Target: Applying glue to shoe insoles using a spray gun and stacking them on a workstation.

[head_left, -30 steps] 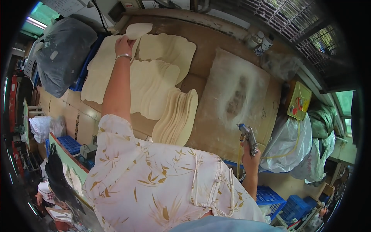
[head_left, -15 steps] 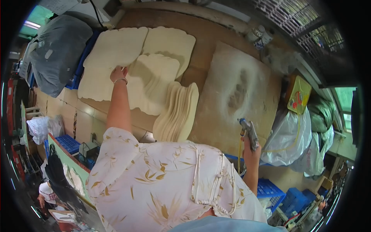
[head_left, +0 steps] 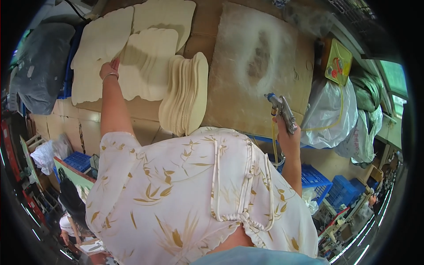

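Note:
Cream, soft-looking insole-shaped pieces lie on the board in overlapping rows. My left hand rests at the left end of a fanned row of insoles, its fingers drawn together. Whatever its fingertips may pinch is too small to make out. Closer to my body, a thick group of insoles stands leaning on edge. In my right hand is a metal spray gun with a blue nozzle end, pointing up and left. A yellowish hose hangs from the gun. Beyond its nozzle lies a board with a whitish, powdery ring around a dark patch.
Further flat cream pieces cover the table's left side, beside a dark plastic-wrapped bundle. At right stand a yellow container and a white plastic bag. A blue crate sits below right. Another person is at lower left.
The whole view has shifted, so the table's things sit higher and further left. My left hand stays by the insoles with fingers together; my right hand still grips the spray gun.

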`<state>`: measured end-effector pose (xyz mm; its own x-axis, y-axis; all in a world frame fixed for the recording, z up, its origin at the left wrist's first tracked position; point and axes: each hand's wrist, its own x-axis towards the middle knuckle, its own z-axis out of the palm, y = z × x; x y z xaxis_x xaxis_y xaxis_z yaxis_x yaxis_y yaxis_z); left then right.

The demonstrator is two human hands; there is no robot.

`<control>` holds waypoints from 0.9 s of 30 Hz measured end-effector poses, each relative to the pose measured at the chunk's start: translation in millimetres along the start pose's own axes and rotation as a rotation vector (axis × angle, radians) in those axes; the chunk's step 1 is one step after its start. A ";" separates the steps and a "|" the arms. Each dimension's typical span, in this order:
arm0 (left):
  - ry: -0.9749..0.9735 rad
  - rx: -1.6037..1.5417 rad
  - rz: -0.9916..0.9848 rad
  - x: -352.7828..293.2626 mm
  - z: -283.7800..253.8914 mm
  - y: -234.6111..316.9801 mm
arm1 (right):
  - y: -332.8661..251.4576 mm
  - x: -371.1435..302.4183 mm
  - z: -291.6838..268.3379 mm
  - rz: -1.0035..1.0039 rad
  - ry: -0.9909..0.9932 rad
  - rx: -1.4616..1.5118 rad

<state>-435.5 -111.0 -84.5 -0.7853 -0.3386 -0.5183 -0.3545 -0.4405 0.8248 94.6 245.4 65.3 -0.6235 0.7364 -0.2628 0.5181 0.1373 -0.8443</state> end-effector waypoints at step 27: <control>-1.079 1.434 1.177 -359.7 -69.0 -156.1 | 42.0 20.7 -33.8 0.043 -0.104 0.053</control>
<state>-62.6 22.2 -42.4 -0.5949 0.7976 0.0993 0.7545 0.5115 0.4113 123.3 288.8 40.2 -0.6597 0.6681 -0.3442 0.5161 0.0699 -0.8537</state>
